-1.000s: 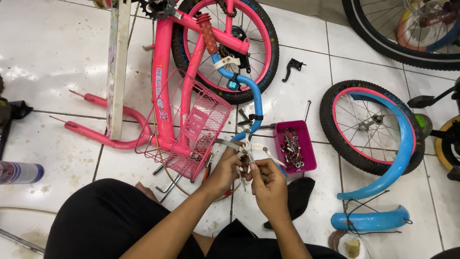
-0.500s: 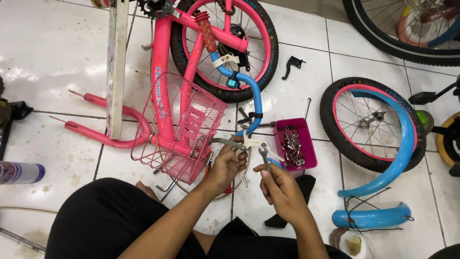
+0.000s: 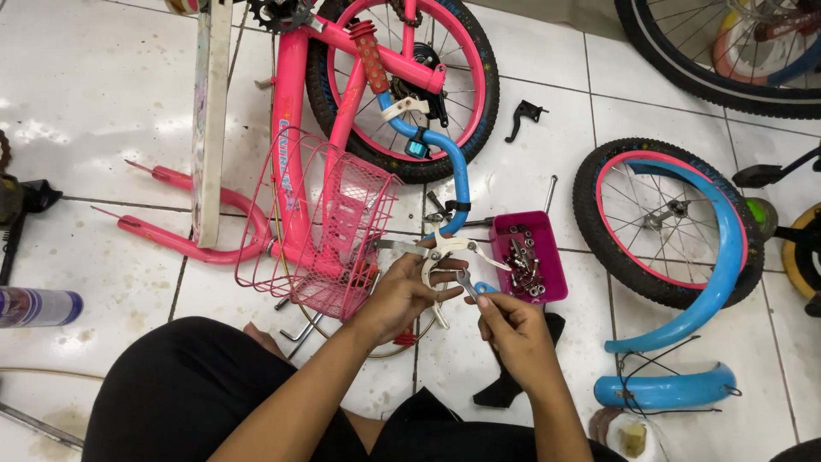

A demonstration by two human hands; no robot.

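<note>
The floor point(image 3: 103, 103) is white tile with dark grout lines, smudged in places. On it lie a pink bicycle frame point(image 3: 291, 128) with its wire basket point(image 3: 329, 222), a loose wheel point(image 3: 667, 222) beside a blue mudguard point(image 3: 658, 389), and a small pink tray point(image 3: 547, 265) of nuts and bolts. A black brake lever point(image 3: 523, 115) rests apart on a tile. At the left edge lies what looks like a spray can point(image 3: 38, 306).

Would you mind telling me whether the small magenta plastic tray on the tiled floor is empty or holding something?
Holding something: the small magenta plastic tray has a heap of small silver metal nuts and bolts inside, covering much of its bottom.
</note>
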